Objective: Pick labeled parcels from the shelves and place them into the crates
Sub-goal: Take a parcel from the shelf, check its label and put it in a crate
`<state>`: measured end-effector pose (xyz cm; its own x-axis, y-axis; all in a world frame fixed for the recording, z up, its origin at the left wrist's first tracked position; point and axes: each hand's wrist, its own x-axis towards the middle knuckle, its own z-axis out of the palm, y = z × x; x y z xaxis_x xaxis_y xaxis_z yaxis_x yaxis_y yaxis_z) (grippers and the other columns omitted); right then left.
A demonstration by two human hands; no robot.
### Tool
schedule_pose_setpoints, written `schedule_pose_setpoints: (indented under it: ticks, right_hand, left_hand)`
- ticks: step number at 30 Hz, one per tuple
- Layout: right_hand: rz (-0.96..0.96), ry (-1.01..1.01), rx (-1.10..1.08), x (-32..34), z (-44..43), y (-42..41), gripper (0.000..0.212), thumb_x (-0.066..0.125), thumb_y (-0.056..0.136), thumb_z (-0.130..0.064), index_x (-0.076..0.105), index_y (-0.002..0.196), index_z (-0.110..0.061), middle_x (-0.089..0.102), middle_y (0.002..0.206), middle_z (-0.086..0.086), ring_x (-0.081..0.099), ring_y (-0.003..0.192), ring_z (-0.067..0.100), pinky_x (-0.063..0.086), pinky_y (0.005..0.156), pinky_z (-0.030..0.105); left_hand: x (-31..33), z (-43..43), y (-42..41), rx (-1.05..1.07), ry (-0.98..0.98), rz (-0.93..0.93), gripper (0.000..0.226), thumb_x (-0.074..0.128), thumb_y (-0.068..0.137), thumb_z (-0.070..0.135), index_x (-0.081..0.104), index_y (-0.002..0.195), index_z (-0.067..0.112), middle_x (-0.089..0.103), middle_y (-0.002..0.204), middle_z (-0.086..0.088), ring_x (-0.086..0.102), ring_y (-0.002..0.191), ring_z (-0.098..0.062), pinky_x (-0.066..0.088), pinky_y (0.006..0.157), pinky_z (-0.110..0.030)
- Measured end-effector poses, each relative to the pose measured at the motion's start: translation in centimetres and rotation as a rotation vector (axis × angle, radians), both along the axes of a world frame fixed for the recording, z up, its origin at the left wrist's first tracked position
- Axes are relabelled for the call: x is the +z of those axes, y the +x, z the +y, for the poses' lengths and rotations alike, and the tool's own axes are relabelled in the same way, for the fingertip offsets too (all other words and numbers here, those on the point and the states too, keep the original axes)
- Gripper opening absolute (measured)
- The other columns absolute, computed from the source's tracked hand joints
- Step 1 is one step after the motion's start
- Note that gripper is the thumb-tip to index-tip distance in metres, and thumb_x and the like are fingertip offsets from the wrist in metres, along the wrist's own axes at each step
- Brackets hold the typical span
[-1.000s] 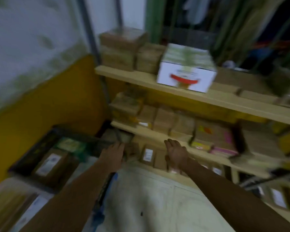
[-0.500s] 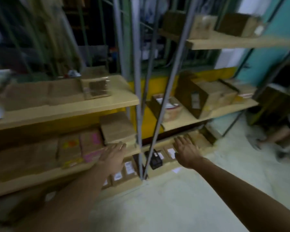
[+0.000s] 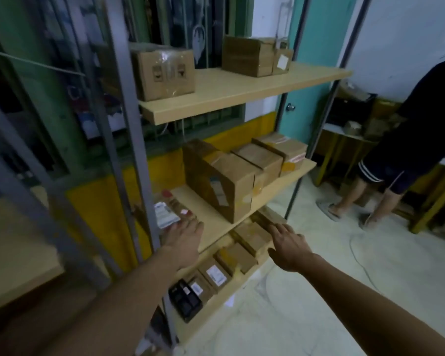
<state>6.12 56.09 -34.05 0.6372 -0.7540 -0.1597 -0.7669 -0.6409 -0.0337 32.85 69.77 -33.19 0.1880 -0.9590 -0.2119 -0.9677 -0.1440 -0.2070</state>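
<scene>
Both arms are stretched way out in front, bare forearms coming in from the bottom corners. The left grip (image 3: 184, 236) is flat, back of it facing up, fingers straight and close together, holding nothing. The right grip (image 3: 289, 246) is pretty much the same deal: back up, fingers relaxed and a bit spread, angled toward the left one. There's a gap between the two.

Brown parcels (image 3: 220, 181) on tan shelves (image 3: 242, 91), yellow-banded wall (image 3: 100, 209).
</scene>
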Motion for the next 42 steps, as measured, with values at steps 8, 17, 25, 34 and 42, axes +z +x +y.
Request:
schedule_pose_setpoints:
  ticks: [8,17,25,34,42]
  right_hand:
    - [-0.069,0.051,-0.079,3.0,-12.8,2.6,0.072,0.053,0.1,-0.046,0.019,0.158,-0.022,0.026,0.164,0.005,0.026,0.149,0.029,0.038,0.114,0.05]
    - [-0.023,0.025,0.201,3.5,-27.8,13.0,0.064,0.053,0.099,-0.042,0.029,0.153,-0.018,0.033,0.157,0.011,0.034,0.142,0.034,0.042,0.109,0.051]
    - [-0.083,0.175,0.385,1.1,-33.8,18.9,0.073,0.062,0.09,-0.02,0.028,0.155,-0.02,0.047,0.145,0.015,0.052,0.125,0.037,0.049,0.101,0.046]
    - [-0.281,0.518,0.603,-1.1,-30.6,19.0,0.052,0.058,0.097,-0.007,0.041,0.146,-0.014,0.061,0.131,0.006,0.062,0.117,0.026,0.052,0.091,0.026]
    - [-0.559,0.765,0.62,-0.4,-29.7,17.0,0.062,0.046,0.104,-0.008,0.03,0.158,-0.034,0.05,0.151,-0.004,0.051,0.135,0.013,0.046,0.111,0.035]
  left_hand:
    - [2.7,-12.6,4.0,0.087,0.009,-0.054,0.068,0.049,0.098,0.027,0.019,0.157,0.015,0.028,0.159,-0.009,0.031,0.144,-0.028,0.029,0.115,-0.049]
    - [0.8,-19.4,6.6,0.325,0.034,-0.022,0.072,0.052,0.098,0.035,0.018,0.159,0.017,0.022,0.163,-0.007,0.023,0.149,-0.028,0.029,0.116,-0.048]
    - [0.2,-23.7,2.6,1.126,-0.492,0.944,0.03,0.049,0.105,0.029,0.063,0.124,0.011,0.058,0.141,-0.017,0.058,0.12,-0.03,0.04,0.097,-0.034]
    - [2.8,-27.2,-0.2,1.321,-0.839,1.459,0.114,0.079,0.048,0.085,0.048,0.144,0.032,0.057,0.14,0.007,0.057,0.126,-0.026,0.047,0.108,-0.045]
    - [1.6,-27.1,-3.4,1.273,-1.03,1.192,0.124,0.091,0.047,0.061,0.032,0.152,0.028,0.047,0.15,0.002,0.051,0.132,-0.023,0.046,0.095,-0.03]
